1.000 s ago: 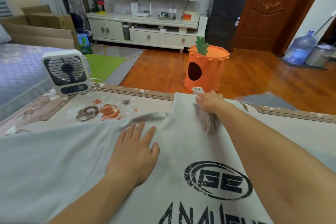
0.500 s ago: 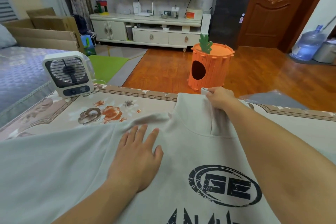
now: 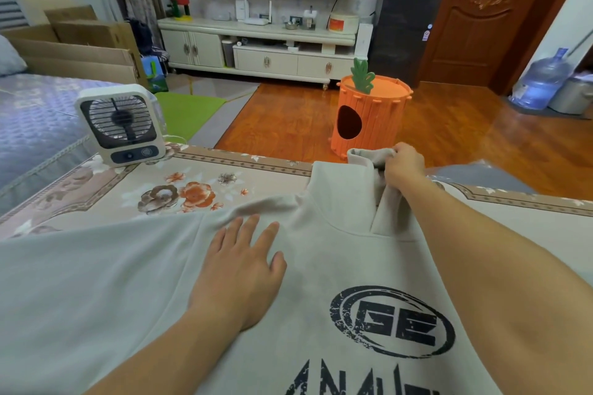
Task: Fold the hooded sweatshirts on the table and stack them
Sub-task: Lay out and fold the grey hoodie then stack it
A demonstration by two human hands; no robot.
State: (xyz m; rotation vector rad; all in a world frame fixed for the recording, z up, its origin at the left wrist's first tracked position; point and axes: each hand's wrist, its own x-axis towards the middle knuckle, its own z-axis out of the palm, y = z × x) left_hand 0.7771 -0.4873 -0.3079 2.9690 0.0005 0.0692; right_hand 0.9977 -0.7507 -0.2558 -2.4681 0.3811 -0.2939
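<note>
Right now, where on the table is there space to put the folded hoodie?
Bare cloth lies between the fan and the hoodie, around the flower print. Another strip lies beyond the right arm at the table's right edge. The middle is crowded: the hoodie and both hands.

One head-worn wide-angle view looks forward and down, close over the table (image 3: 96, 199), toward the room beyond.

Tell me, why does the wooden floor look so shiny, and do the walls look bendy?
Head view: room light glares off the polished orange-brown wooden floor near the blue water jug; the wide lens bows the brown carved door and room edges; the pale grey hooded sweatshirt and both hands look sharp, evenly lit.
</note>
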